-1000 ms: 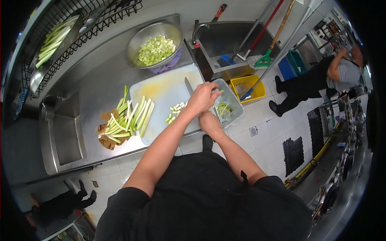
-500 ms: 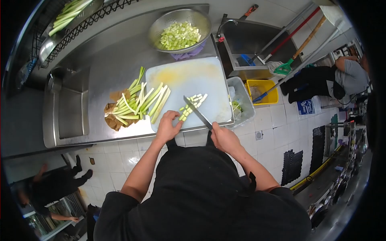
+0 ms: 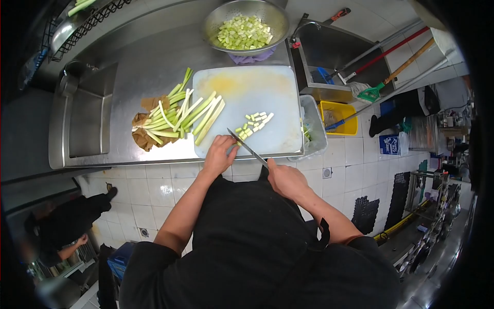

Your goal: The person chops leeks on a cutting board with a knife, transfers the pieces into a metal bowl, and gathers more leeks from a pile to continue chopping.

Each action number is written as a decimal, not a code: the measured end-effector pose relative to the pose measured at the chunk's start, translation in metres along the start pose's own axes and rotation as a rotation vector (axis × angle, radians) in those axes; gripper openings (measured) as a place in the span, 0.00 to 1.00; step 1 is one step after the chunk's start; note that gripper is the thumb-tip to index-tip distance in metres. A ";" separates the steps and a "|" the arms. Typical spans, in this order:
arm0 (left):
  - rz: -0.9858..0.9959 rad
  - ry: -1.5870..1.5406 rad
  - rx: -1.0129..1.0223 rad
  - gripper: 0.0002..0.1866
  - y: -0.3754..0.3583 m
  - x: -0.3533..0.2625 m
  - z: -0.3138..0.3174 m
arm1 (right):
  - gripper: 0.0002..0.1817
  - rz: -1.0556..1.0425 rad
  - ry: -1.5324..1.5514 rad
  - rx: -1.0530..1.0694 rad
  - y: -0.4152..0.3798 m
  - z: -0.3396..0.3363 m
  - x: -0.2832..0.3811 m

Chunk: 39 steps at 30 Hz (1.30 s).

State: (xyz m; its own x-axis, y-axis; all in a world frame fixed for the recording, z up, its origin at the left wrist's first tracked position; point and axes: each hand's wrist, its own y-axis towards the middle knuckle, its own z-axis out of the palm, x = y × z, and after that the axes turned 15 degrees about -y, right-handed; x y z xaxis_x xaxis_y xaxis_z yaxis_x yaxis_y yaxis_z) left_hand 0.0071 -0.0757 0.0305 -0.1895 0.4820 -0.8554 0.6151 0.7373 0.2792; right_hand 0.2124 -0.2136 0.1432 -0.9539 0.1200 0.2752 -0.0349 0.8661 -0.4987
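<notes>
My right hand [image 3: 286,179] is closed round the handle of a kitchen knife [image 3: 248,148], its blade slanting up and left over the near part of the white cutting board [image 3: 278,98]. Beside the blade, my left hand [image 3: 220,156] has curled fingers, with a bit of green celery showing at the fingertips; most of it is hidden. Just beyond the blade lie short cut celery pieces [image 3: 254,123] in rough rows. Long celery stalks [image 3: 193,116] are heaped at the board's left edge, partly over brown paper [image 3: 141,135] on the steel counter.
A steel colander [image 3: 208,36] of chopped celery stands behind the board on a purple cloth [image 3: 252,56]. Sinks flank the counter [image 3: 134,98]. A clear bin [image 3: 315,136] and yellow bucket [image 3: 350,126] stand at right. Other people are at far left and upper right.
The knife has moved left of the cut pieces, close to my left fingertips. Cut pieces now lie apart from my left hand. The view has shifted slightly.
</notes>
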 end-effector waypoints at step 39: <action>-0.087 -0.399 -0.056 0.07 0.094 -0.061 0.056 | 0.15 0.313 0.873 -0.295 0.018 0.046 -0.050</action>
State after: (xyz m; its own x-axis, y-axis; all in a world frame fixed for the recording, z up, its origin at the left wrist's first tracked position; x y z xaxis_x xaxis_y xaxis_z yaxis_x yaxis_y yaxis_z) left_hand 0.1194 -0.0622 0.0846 0.0793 0.2032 -0.9759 0.5651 0.7974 0.2120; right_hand 0.2455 -0.2261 0.0824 -0.3461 0.5804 0.7371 0.3721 0.8061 -0.4601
